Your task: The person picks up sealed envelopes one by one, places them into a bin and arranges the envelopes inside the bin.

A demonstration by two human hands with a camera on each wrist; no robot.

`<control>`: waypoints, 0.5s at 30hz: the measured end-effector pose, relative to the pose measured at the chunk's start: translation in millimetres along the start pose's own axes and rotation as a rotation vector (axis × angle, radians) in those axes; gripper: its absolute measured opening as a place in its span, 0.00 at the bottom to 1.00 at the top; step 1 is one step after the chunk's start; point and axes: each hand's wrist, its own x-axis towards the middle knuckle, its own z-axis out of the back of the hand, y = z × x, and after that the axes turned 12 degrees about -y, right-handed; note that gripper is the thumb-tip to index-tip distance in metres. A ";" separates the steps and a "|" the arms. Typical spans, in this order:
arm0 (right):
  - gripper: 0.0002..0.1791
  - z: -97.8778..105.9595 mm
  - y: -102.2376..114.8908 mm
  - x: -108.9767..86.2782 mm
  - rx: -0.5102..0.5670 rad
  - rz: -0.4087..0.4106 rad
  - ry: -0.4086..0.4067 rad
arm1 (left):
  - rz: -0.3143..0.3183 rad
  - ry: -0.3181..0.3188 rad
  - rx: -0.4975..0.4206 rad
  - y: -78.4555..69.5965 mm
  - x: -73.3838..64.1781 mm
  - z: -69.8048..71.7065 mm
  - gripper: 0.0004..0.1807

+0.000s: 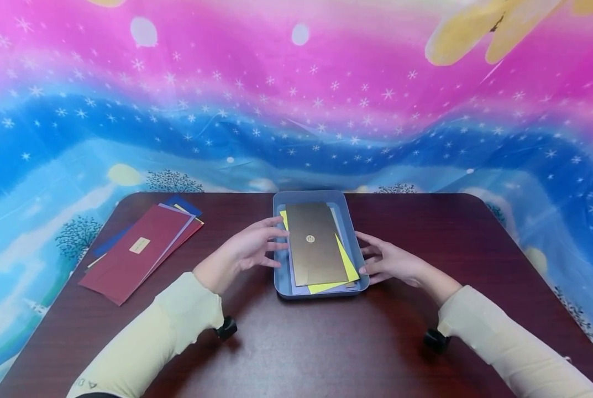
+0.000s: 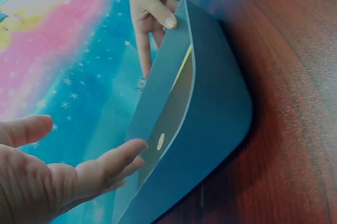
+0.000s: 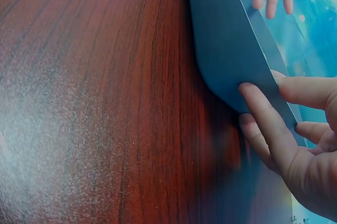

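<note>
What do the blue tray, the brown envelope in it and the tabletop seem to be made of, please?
Blue tray: probably moulded plastic with a matte finish, given its smooth walls and rounded corners.
Brown envelope: likely paper or thin card, faintly metallic, judging by its flat form and soft sheen.
Tabletop: glossy wood or a wood laminate, with visible grain and reflections.

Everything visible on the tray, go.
The tray is blue-grey, rectangular, with rounded corners and raised walls; it looks like plastic. It sits upright on the dark wood-look table, long sides running away from the person, holding stacked envelopes, a brown one on top. The right hand grips its right wall; the left hand is at its left rim, contact unclear.
</note>
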 end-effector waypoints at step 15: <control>0.53 0.8 -1.7 0.3 0.015 0.005 0.008 | -0.175 0.079 0.007 -38.4 -18.8 23.1 0.36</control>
